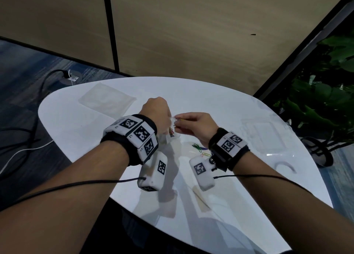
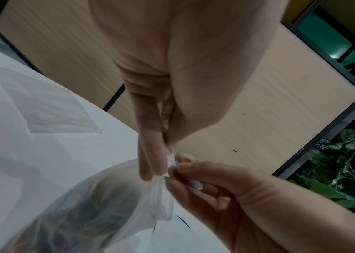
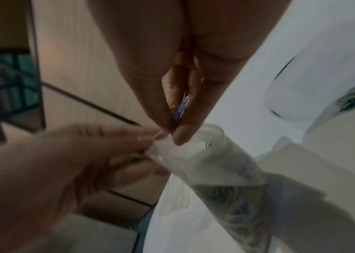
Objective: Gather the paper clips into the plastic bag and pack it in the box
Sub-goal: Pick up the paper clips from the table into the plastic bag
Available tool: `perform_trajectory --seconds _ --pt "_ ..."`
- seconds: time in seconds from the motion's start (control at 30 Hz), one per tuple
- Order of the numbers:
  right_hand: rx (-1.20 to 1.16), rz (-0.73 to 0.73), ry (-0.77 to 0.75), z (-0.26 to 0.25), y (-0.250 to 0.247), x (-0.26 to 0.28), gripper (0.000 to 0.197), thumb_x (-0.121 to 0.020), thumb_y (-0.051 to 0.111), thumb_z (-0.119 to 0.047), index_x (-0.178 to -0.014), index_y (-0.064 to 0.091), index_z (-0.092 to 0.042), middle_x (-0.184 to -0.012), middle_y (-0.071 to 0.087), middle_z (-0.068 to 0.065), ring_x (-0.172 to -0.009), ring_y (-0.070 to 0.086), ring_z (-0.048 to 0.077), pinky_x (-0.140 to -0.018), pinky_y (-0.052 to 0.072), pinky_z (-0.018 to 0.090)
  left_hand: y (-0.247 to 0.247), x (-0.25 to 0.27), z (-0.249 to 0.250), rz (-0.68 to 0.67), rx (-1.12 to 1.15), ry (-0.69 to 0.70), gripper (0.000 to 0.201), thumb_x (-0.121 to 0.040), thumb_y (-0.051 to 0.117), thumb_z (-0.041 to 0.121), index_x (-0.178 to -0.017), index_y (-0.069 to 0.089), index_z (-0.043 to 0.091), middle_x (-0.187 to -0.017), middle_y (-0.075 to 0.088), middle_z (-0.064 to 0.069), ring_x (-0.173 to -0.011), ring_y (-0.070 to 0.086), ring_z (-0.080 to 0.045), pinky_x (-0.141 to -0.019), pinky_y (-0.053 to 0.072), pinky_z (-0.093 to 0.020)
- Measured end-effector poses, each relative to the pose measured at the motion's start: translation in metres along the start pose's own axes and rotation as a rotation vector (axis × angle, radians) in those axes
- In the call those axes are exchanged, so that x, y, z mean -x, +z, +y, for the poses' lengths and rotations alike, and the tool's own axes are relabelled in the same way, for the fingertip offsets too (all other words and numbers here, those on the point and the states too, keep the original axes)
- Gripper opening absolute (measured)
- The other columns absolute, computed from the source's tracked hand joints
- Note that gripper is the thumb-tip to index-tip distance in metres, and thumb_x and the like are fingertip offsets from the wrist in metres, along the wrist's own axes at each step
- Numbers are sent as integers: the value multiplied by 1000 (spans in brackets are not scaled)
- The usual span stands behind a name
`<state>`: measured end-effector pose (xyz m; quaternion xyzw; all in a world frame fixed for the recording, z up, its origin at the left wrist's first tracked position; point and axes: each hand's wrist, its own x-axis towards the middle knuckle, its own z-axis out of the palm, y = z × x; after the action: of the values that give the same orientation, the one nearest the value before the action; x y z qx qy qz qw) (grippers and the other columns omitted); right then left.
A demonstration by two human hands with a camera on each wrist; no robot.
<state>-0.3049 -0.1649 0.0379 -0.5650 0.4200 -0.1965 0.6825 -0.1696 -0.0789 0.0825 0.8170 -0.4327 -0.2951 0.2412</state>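
My left hand [image 1: 160, 113] pinches the top edge of a clear plastic bag [image 2: 98, 205] and holds it up over the white table [image 1: 220, 104]. Several coloured paper clips lie bunched at the bag's bottom [image 3: 235, 196]. My right hand [image 1: 191, 122] is at the bag's mouth [image 3: 211, 137], thumb and finger pinching a few paper clips [image 3: 181, 109], blue and yellow. A few loose clips [image 1: 197, 147] lie on the table under my right wrist. The clear plastic box [image 1: 266, 135] sits to the right, apart from both hands.
A flat stack of spare clear bags [image 1: 107, 100] lies at the table's far left. Beige wall panels [image 1: 191, 33] stand behind the table, with a green plant [image 1: 325, 100] at the right. Cables [image 1: 23, 142] run over the floor on the left.
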Motion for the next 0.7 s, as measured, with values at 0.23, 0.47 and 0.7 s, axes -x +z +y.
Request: perform_trajectory --seconds 0.23,0.47,0.7 --pt "764 -157 -180 -4 17 0 31 -80 59 0 -94 78 -20 -88 77 1 -80 72 15 -84 59 32 -2 -2 -2 36 -1 21 20 -90 62 7 -103 79 6 -106 76 -14 -97 73 -32 -90 61 -41" --pt "757 69 -233 -2 -28 5 20 -81 70 -3 -85 75 -21 -81 73 -3 -70 69 11 -74 61 31 -7 0 -5 19 28 -20 23 -88 59 -5 -103 76 1 -102 76 -17 -88 76 -35 -82 64 -43" --pt "1173 107 113 77 -85 25 67 -62 89 -41 -121 63 -21 -102 58 1 -86 57 16 -84 50 27 -11 2 -6 14 22 -27 21 -88 64 -3 -106 75 1 -102 77 -18 -89 77 -34 -84 63 -42"
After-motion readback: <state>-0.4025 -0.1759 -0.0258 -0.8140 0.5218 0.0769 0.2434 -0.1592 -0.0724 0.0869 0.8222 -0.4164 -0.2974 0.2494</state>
